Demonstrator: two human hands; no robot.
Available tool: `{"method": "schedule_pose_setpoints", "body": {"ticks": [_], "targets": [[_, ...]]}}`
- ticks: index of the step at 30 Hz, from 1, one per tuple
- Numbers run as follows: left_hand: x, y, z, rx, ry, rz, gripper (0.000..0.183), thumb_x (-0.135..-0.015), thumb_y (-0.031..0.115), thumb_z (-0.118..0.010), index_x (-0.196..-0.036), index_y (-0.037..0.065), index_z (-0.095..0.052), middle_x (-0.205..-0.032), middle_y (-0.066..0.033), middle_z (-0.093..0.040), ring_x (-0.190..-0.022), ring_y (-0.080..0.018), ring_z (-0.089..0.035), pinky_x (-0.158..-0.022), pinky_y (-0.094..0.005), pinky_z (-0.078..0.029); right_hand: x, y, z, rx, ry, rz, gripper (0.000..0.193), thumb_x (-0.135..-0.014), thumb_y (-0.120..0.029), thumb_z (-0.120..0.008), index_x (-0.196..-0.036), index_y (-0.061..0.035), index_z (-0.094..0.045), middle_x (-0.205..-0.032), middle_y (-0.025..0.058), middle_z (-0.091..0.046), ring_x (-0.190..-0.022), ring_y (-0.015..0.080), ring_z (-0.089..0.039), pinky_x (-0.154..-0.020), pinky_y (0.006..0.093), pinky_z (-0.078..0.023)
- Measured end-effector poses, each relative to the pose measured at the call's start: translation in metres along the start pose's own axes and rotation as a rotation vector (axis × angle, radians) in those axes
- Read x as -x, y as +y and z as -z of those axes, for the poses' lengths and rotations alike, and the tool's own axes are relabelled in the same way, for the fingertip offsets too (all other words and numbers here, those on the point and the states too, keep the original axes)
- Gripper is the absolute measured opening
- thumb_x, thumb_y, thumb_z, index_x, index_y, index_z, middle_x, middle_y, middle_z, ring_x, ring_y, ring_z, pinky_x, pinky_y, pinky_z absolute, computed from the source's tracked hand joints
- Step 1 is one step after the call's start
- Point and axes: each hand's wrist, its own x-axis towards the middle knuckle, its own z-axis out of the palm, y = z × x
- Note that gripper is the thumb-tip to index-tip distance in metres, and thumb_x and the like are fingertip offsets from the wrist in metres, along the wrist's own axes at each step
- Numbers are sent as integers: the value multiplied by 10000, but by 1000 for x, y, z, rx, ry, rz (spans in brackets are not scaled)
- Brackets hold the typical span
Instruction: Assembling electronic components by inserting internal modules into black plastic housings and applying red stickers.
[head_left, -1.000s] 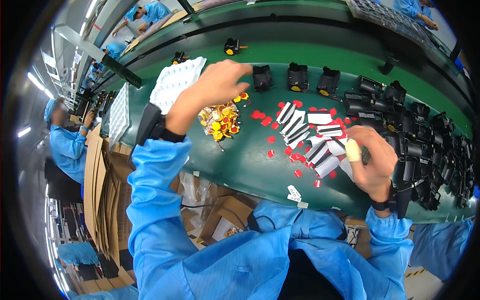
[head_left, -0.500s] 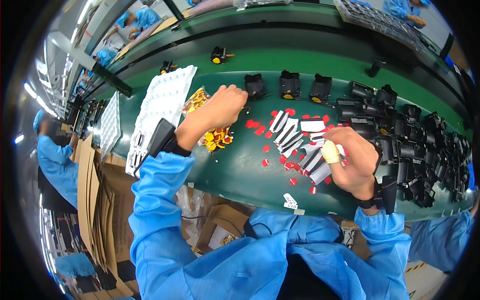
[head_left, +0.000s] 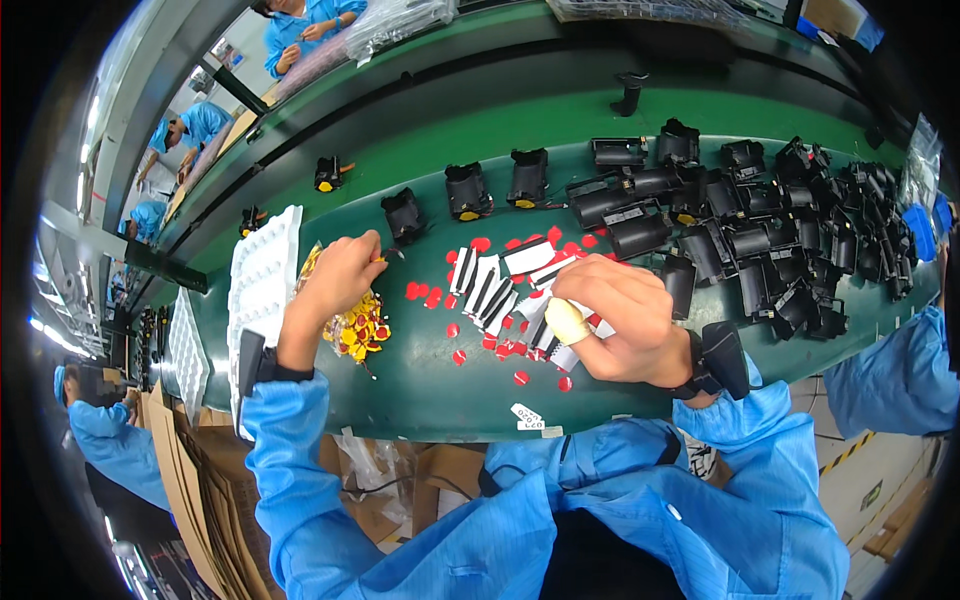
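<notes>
My left hand (head_left: 342, 278) is closed, its fingertips pinched beside a black plastic housing (head_left: 403, 215). Any small piece in that pinch is too little to name. Just below it lies a heap of small yellow-and-red parts (head_left: 358, 330). My right hand (head_left: 630, 318) bends over a spread of black-and-white strips (head_left: 487, 290), thumb and fingers drawn together; what they grip, if anything, is hidden. One of its digits wears a pale yellow finger cot (head_left: 568, 321). Red round stickers (head_left: 432, 297) lie scattered around the strips.
Two more black housings (head_left: 466, 190) (head_left: 528, 177) stand along the green table (head_left: 420, 390). Many others are piled at the right (head_left: 745, 235). White moulded trays (head_left: 262, 285) lie at the left, above cardboard sheets (head_left: 190, 480). Co-workers in blue (head_left: 310, 30) sit across the line.
The view has swung to the right, so everything appears further left. My left hand has dropped slightly toward me from the housing. My right hand stays bent over the strips.
</notes>
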Motion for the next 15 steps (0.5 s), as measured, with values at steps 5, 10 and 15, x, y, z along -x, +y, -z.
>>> {"method": "schedule_pose_setpoints", "body": {"ticks": [5,10,15], "targets": [[37,95,0,91,663,-394,191,-774,-62,-715,-945,-20,-640,-705,-119,-550,-604,-301,-554,-539,-381,-426,-1,-10,6,-255,-105,-463,126,-840,-33,-689,-944,26,-648,-776,103,-647,-651,188,-642,-569,310,-507],[45,172,-16,199,855,-720,280,-673,-173,-698,-935,-90,-648,-778,-181,-635,-689,-328,-634,-599,-381,-523,-10,-15,9,-1039,-421,-994,192,-1012,-174,-571,-1004,15,-606,-778,91,-662,-652,147,-673,-493,239,-524],[29,198,-27,301,896,-664,278,-681,-190,-688,-945,-117,-640,-780,-185,-637,-689,-327,-632,-606,-377,-523,-6,-10,14,-1121,-259,-997,167,-1004,-131,-550,-949,17,-601,-725,92,-651,-598,149,-658,-468,243,-507]]}}
